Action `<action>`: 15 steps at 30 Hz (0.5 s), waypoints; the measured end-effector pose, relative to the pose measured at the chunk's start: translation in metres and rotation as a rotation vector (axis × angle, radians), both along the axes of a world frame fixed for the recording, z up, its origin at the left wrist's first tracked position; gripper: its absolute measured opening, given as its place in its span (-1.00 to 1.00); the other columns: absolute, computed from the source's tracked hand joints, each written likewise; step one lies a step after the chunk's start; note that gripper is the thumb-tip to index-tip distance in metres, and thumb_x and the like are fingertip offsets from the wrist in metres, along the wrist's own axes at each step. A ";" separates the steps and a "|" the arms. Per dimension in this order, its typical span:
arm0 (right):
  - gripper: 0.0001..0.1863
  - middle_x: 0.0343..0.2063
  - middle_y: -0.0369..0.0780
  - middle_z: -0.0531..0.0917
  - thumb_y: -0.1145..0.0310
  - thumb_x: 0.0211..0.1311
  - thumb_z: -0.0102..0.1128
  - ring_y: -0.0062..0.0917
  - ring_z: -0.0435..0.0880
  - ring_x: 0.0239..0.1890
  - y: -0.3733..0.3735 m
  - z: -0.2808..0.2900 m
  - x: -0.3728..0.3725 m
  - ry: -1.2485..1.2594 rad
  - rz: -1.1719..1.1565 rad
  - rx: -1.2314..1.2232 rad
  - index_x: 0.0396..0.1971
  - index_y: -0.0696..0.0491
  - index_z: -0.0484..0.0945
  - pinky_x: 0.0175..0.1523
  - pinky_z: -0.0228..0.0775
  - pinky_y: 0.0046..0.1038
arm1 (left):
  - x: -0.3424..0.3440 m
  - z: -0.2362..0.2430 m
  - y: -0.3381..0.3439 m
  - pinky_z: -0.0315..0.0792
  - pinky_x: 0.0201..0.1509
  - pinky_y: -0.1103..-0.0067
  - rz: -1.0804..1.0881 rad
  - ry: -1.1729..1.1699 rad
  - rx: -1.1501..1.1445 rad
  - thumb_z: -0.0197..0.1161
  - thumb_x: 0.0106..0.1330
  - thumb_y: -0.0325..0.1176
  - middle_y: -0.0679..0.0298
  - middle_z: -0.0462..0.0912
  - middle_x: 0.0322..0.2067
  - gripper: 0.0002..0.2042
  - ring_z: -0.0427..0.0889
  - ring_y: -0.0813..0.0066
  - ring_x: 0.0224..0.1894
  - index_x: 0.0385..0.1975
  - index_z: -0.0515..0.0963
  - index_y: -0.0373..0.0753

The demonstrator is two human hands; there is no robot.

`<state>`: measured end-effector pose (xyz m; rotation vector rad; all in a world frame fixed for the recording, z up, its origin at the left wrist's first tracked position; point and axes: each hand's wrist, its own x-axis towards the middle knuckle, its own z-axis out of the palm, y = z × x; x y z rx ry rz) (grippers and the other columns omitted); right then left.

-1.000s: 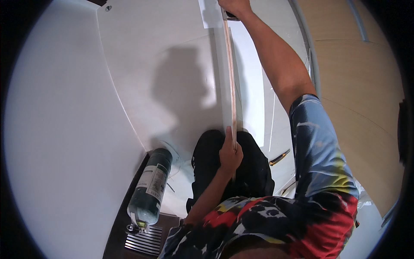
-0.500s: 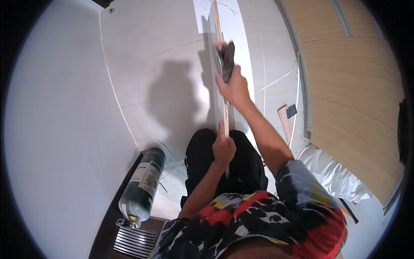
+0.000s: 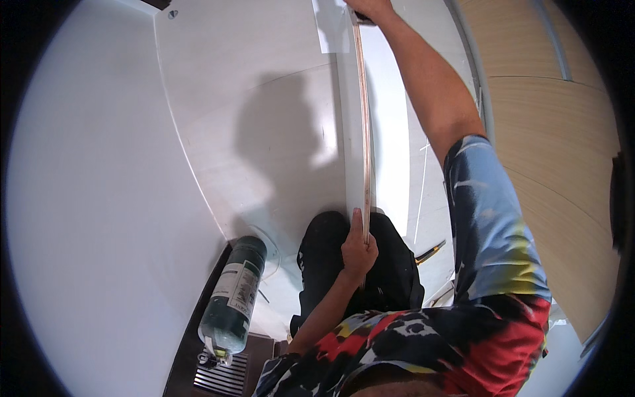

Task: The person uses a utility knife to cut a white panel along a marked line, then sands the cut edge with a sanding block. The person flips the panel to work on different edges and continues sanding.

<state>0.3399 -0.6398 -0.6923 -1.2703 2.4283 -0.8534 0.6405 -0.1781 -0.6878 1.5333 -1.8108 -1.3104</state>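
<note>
A long board [image 3: 364,132] stands on its narrow edge between my knees and runs away from me, its layered plywood edge facing up. My left hand [image 3: 360,255] is closed around the near end, thumb laid along the side. My right arm reaches far forward. At the top rim of the picture my right hand [image 3: 372,8] grips a dark tool that looks like a hand plane [image 3: 363,19], resting on the board's upper edge. Most of this tool is hidden by the hand or cut off by the picture's rim.
A dark green gas cylinder [image 3: 233,298] lies left of my legs, near a slotted metal grille [image 3: 225,376]. On the floor at right is a yellow-and-black utility knife [image 3: 431,253]. A white wall [image 3: 99,172] rises left; wood-grain panels [image 3: 549,139] stand right.
My right hand has pushed the tool forward along the board's edge, from mid-board to the far end, the arm straightening. My left hand keeps its hold. The view has shifted slightly.
</note>
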 end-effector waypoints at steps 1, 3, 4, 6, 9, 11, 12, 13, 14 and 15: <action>-0.35 -0.25 0.22 0.67 0.02 0.10 0.32 0.07 0.69 -0.11 -0.007 -0.001 -0.004 -0.021 -0.011 -0.015 -0.10 0.35 0.47 0.00 0.55 -0.10 | 0.000 -0.001 0.000 0.62 -0.14 0.37 0.005 0.006 -0.003 0.12 0.26 -0.55 -0.25 0.58 0.03 -0.38 0.72 -0.07 -0.13 0.38 0.20 -0.42; -0.35 -0.25 0.22 0.67 0.01 0.09 0.33 0.07 0.69 -0.10 -0.007 -0.005 -0.004 -0.050 -0.028 -0.015 -0.11 0.35 0.49 0.01 0.55 -0.11 | 0.002 -0.003 0.001 0.62 -0.12 0.36 -0.010 -0.007 0.042 0.12 0.26 -0.55 -0.23 0.57 0.05 -0.39 0.71 -0.07 -0.11 0.37 0.20 -0.43; -0.35 -0.25 0.22 0.67 0.00 0.09 0.33 0.07 0.69 -0.11 -0.001 -0.008 0.000 -0.057 -0.033 -0.002 -0.11 0.35 0.49 0.01 0.55 -0.11 | 0.004 -0.003 0.002 0.62 -0.12 0.35 -0.017 -0.014 0.064 0.12 0.26 -0.55 -0.22 0.57 0.06 -0.39 0.71 -0.07 -0.10 0.37 0.20 -0.43; -0.35 -0.25 0.22 0.67 0.00 0.08 0.33 0.07 0.69 -0.11 0.017 0.000 0.016 -0.074 -0.037 0.016 -0.12 0.35 0.50 0.01 0.55 -0.11 | 0.002 -0.001 0.000 0.62 -0.04 0.34 -0.007 -0.032 0.083 0.15 0.21 -0.56 -0.18 0.52 0.14 -0.37 0.66 -0.10 -0.01 0.35 0.23 -0.43; -0.19 -0.20 0.22 0.66 -0.09 0.07 0.31 0.05 0.68 -0.08 0.081 0.014 0.034 -0.053 0.019 0.065 0.00 0.39 0.36 0.05 0.55 -0.15 | 0.004 -0.002 -0.004 0.61 0.01 0.34 -0.024 -0.030 0.086 0.16 0.18 -0.57 -0.17 0.49 0.18 -0.36 0.63 -0.11 0.05 0.35 0.24 -0.42; -0.31 -0.26 0.23 0.67 -0.04 0.14 0.29 0.07 0.71 -0.18 0.140 0.029 0.077 -0.161 0.013 0.194 -0.09 0.34 0.36 -0.04 0.58 -0.13 | 0.002 0.001 -0.001 0.60 0.01 0.34 0.002 -0.038 0.091 0.13 0.21 -0.56 -0.18 0.50 0.17 -0.36 0.64 -0.10 0.03 0.36 0.22 -0.41; -0.30 -0.33 0.21 0.66 -0.12 0.11 0.32 0.09 0.71 -0.23 0.176 0.028 0.093 -0.156 -0.010 0.217 -0.19 0.29 0.37 -0.16 0.58 -0.10 | 0.003 0.004 -0.002 0.60 0.00 0.33 -0.001 -0.034 0.094 0.10 0.23 -0.56 -0.20 0.50 0.16 -0.37 0.65 -0.10 0.01 0.37 0.20 -0.40; -0.35 -0.38 0.20 0.66 -0.03 0.12 0.35 0.11 0.70 -0.28 0.212 0.035 0.110 -0.223 -0.011 0.275 -0.19 0.28 0.32 -0.18 0.57 -0.10 | 0.000 0.006 -0.007 0.60 -0.01 0.32 -0.001 -0.022 0.092 0.08 0.26 -0.55 -0.22 0.51 0.14 -0.38 0.66 -0.09 -0.01 0.39 0.18 -0.40; -0.39 -0.38 0.22 0.66 0.09 0.20 0.30 0.11 0.71 -0.31 0.242 0.041 0.128 -0.251 0.012 0.268 -0.09 0.31 0.27 -0.20 0.59 -0.10 | -0.003 0.004 -0.008 0.60 -0.01 0.32 0.001 -0.034 0.097 0.08 0.26 -0.55 -0.22 0.50 0.14 -0.37 0.66 -0.09 -0.01 0.39 0.18 -0.40; -0.41 -0.39 0.24 0.65 0.14 0.20 0.30 0.13 0.71 -0.30 0.268 0.040 0.137 -0.317 -0.016 0.232 -0.10 0.32 0.26 -0.20 0.58 -0.09 | -0.003 0.004 -0.004 0.60 -0.01 0.32 -0.003 -0.043 0.106 0.08 0.26 -0.55 -0.23 0.50 0.14 -0.37 0.66 -0.09 -0.01 0.39 0.17 -0.40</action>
